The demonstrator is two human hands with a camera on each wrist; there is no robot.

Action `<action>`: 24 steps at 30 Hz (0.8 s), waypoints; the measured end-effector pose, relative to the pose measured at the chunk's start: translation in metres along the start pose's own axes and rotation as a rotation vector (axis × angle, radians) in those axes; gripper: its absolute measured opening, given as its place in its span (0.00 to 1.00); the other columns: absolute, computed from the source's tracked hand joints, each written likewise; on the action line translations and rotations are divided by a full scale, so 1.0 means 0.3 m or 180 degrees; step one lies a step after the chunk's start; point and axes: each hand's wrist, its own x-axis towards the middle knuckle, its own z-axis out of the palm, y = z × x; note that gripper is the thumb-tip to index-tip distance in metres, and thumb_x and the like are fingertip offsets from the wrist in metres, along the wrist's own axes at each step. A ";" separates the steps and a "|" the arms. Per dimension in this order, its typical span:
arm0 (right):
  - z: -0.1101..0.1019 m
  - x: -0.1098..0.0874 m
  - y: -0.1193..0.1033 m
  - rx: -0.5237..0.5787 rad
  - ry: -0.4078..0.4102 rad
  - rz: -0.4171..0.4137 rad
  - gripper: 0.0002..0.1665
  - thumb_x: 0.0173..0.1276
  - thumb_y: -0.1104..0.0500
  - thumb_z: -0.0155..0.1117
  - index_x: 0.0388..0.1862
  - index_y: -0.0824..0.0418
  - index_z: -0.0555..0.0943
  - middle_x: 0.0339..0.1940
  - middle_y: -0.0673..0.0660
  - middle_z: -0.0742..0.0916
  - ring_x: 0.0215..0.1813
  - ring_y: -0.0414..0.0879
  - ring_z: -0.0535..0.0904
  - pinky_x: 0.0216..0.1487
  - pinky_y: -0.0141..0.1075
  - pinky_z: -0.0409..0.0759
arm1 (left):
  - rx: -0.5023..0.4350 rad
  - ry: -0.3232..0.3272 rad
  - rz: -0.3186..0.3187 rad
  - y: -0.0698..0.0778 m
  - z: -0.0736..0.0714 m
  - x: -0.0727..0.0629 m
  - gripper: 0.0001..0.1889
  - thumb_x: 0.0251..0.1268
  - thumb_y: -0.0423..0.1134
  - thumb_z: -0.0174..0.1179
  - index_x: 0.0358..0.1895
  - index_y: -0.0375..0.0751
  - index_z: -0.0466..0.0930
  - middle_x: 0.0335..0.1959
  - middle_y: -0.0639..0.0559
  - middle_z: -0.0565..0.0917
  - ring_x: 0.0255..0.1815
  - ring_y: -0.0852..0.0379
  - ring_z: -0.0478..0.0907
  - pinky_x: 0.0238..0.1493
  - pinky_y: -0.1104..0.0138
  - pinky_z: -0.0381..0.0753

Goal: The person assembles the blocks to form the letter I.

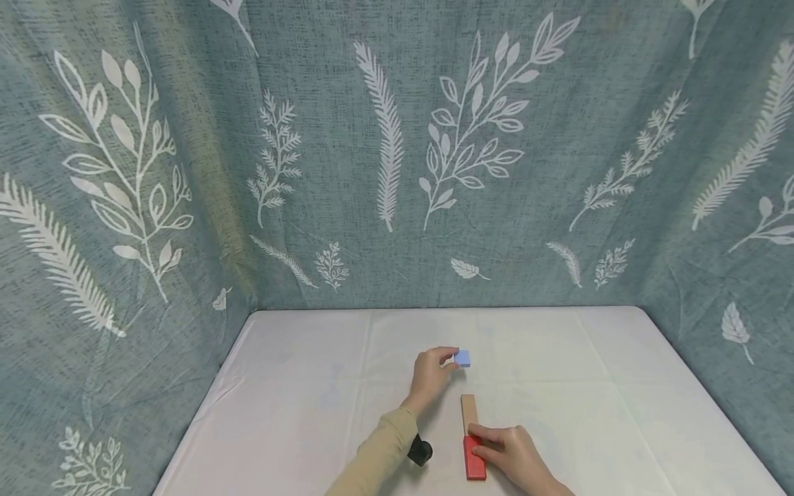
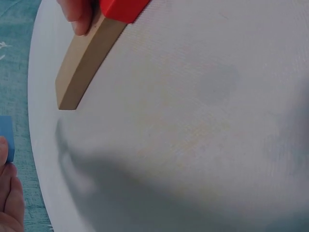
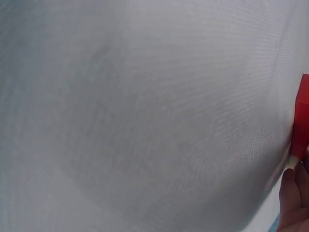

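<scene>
My left hand [image 1: 428, 375] pinches a small blue block [image 1: 463, 358] between thumb and fingers, over the far middle of the table. At the left edge of the left wrist view, part of that hand [image 2: 10, 195] and the blue block [image 2: 7, 137] show. Nearer to me, my right hand [image 1: 520, 455] grips a red block [image 1: 475, 470] from its right side, fingers close to its far end. A plain wooden block [image 1: 469, 411] lies end to end with the red one, pointing away from me. Only a strip of the red block [image 3: 301, 121] shows in the right wrist view.
A white cloth covers the table [image 1: 298, 386]. Green-blue curtains [image 1: 329, 158] with white leaf prints stand behind and at both sides. A black device [image 1: 420, 452] is at my left wrist, beside the beige sleeve [image 1: 381, 451].
</scene>
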 end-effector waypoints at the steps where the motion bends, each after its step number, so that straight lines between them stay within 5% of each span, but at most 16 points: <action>1: 0.000 0.000 0.000 -0.0007 0.0017 -0.0013 0.23 0.58 0.55 0.70 0.51 0.64 0.83 0.48 0.58 0.87 0.52 0.46 0.83 0.46 0.33 0.84 | -0.0005 0.0006 0.0008 -0.001 0.003 -0.001 0.12 0.56 0.28 0.64 0.45 0.33 0.84 0.45 0.41 0.86 0.47 0.46 0.83 0.48 0.58 0.83; 24: 0.009 -0.004 0.007 -0.0076 0.0163 -0.0124 0.21 0.58 0.55 0.70 0.49 0.63 0.84 0.47 0.58 0.87 0.52 0.41 0.82 0.45 0.26 0.83 | -0.0020 -0.0120 -0.0117 -0.031 0.051 -0.047 0.12 0.56 0.27 0.63 0.45 0.32 0.84 0.45 0.40 0.86 0.49 0.45 0.83 0.51 0.57 0.82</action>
